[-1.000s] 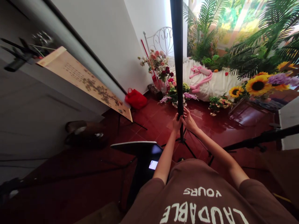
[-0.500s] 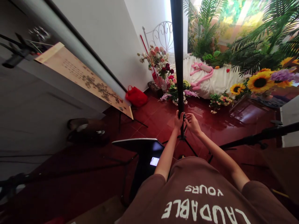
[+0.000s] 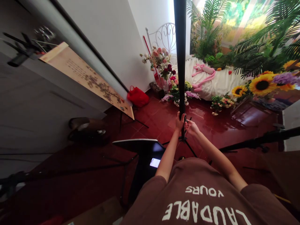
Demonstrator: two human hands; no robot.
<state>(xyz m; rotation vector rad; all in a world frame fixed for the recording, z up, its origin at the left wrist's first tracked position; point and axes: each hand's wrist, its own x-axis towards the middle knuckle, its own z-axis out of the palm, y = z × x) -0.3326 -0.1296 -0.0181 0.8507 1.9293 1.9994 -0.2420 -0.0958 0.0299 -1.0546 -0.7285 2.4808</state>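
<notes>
A tall black pole (image 3: 181,62) stands upright on thin spread legs in the middle of the view. My left hand (image 3: 180,121) is wrapped round it low down, just above the legs. On the pole's right side, my right hand (image 3: 191,127) has its fingers pinched at a small dark knob (image 3: 186,120). The knob is partly hidden by the fingers.
A black seat or table with a lit phone (image 3: 155,162) is at my left. A hanging scroll (image 3: 93,82) and a red bag (image 3: 137,96) lie beyond it. Flowers (image 3: 161,59) and sunflowers (image 3: 261,84) flank a white-draped surface (image 3: 220,82). Another black pole (image 3: 264,138) crosses the right.
My right hand has turned and lowered slightly, its fingers now more curled beside the pole. My left hand keeps its hold. The whole view has shifted a little.
</notes>
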